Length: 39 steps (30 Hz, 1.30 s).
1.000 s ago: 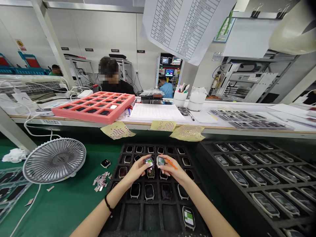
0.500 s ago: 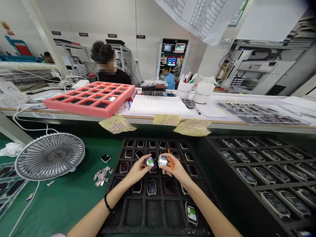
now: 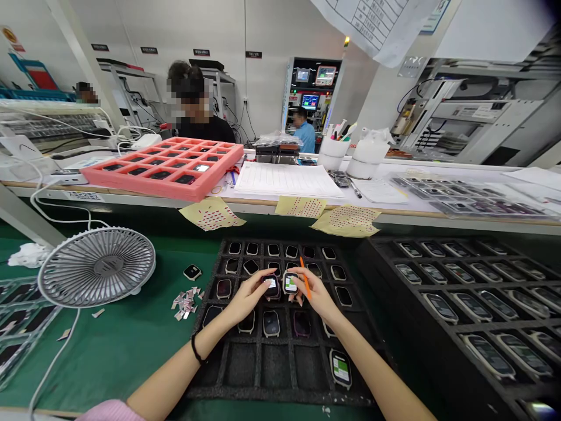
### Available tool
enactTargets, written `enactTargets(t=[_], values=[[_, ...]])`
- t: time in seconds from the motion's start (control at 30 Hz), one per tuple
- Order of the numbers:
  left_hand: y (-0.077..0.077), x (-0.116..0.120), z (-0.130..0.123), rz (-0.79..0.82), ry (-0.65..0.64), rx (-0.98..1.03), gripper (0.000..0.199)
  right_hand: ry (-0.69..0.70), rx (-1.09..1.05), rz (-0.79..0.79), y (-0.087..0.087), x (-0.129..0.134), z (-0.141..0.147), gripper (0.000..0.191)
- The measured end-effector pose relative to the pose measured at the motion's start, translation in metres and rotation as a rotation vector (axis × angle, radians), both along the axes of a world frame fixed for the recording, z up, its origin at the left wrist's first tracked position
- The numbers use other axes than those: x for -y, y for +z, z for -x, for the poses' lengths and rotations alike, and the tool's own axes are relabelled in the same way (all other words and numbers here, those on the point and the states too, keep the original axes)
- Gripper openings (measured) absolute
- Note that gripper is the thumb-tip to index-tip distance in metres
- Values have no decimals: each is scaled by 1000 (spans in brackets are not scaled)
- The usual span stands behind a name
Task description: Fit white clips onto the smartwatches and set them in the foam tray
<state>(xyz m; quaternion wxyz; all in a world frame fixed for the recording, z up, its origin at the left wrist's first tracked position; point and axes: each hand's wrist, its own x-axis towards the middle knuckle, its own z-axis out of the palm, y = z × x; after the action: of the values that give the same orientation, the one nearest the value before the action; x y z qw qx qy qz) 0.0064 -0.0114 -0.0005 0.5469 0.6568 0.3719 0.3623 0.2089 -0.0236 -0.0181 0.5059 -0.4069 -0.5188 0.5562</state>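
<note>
My left hand (image 3: 249, 299) is closed on a dark-framed smartwatch case (image 3: 272, 285) without a strap, its thumb on the lit screen. Beside it, my right hand (image 3: 316, 297) grips a light-framed smartwatch case (image 3: 290, 282), whose screen shows white and green. An orange stick-like tool (image 3: 305, 280) is also tucked between the right fingers. Both hands are over a black foam tray (image 3: 274, 383), where several watch cases lie in square pockets. Near its front right corner, another watch case (image 3: 340, 369) glows green and white.
A second black foam tray (image 3: 412, 345) of watches stands at right. To the left are a grey fan (image 3: 99, 266), a loose watch case (image 3: 192, 272) and a pile of small tabs (image 3: 186, 303). A pink foam tray (image 3: 197, 190) rests on the shelf; a person in black sits behind.
The right-hand watch's screen now shows white and green instead of a bright glare. The left-hand watch's display has turned mostly white and dark. The view has shifted slightly.
</note>
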Motion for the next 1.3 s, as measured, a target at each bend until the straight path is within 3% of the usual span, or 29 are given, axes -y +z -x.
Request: enactTargets(t=[0.13, 0.53, 1.3], values=[[-1, -1, 0, -3, -3, 18, 44, -38, 20, 6, 2, 1, -1, 32], [-4, -2, 2, 11, 8, 21, 42, 83, -28, -10, -1, 3, 0, 33], [3, 0, 1, 95, 12, 31, 52, 16, -24, -21, 3, 2, -1, 30]])
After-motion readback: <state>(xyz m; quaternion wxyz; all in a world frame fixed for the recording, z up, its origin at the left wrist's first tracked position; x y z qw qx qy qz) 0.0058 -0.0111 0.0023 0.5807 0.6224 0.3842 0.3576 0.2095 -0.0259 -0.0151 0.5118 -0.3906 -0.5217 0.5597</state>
